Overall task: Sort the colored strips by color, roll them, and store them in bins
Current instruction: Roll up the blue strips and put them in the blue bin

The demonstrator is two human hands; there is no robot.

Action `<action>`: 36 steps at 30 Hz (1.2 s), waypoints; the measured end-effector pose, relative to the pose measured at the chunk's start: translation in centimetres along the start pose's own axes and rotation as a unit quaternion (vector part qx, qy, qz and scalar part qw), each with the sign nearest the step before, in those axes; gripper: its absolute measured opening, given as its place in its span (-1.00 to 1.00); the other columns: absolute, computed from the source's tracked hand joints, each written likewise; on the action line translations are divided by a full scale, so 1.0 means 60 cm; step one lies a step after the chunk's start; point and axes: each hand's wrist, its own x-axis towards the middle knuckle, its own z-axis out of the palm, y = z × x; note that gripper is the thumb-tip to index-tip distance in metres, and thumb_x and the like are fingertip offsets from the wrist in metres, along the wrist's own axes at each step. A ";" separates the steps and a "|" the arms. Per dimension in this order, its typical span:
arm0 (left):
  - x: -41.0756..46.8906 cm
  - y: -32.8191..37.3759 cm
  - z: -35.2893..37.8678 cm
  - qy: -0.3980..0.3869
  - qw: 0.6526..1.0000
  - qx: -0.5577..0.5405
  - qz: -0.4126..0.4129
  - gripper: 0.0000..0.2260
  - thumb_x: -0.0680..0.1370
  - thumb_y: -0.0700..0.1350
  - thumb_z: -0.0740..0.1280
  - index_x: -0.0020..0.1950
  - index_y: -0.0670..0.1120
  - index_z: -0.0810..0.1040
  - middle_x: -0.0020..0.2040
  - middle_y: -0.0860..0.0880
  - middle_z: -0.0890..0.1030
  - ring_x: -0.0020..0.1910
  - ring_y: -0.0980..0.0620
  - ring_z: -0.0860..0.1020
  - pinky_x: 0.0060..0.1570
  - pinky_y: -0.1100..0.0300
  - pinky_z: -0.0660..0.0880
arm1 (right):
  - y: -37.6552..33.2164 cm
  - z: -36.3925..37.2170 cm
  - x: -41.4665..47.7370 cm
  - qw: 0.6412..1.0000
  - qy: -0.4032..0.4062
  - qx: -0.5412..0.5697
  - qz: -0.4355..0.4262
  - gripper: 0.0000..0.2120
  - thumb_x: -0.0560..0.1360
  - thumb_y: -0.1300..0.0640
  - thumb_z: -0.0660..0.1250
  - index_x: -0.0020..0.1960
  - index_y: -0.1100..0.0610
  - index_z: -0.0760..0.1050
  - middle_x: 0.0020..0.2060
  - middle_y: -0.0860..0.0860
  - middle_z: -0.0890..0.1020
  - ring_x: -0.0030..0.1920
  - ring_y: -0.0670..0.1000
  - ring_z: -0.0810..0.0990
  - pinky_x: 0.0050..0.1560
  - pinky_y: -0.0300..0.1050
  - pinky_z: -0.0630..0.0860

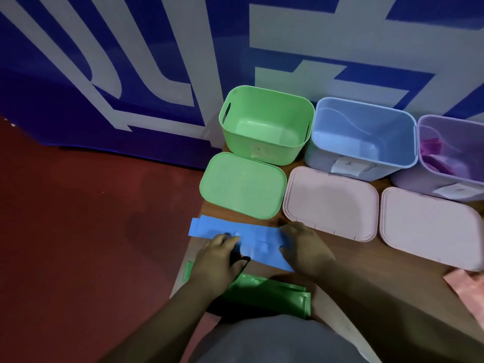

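The blue strips [262,243] are laid flat on the table [361,258], overlapped into one long pale blue band with square-cut ends. The left hand [222,258] is pressed on the band with its fingers laid on top, not closed around it. The right hand [305,248] is spread flat on the other end. Under the left wrist a pile of glossy green strips [275,293] is seen. Beyond the left fingertips a green lid [243,184] is placed, and behind it the open green bin [267,121]. The blue bin [361,134] is found beyond the right hand.
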 end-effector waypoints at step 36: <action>0.040 0.054 -0.078 0.041 0.972 -0.226 -0.047 -0.77 0.55 -0.14 0.37 0.04 0.21 0.56 -0.12 0.23 0.53 -0.13 0.18 0.56 -0.13 0.33 0.45 | 0.002 -0.076 -0.035 0.981 0.119 0.134 -0.079 -0.81 0.46 0.18 0.40 -0.02 -0.07 0.65 -0.19 -0.25 0.62 -0.19 -0.25 0.56 -0.15 -0.42 0.41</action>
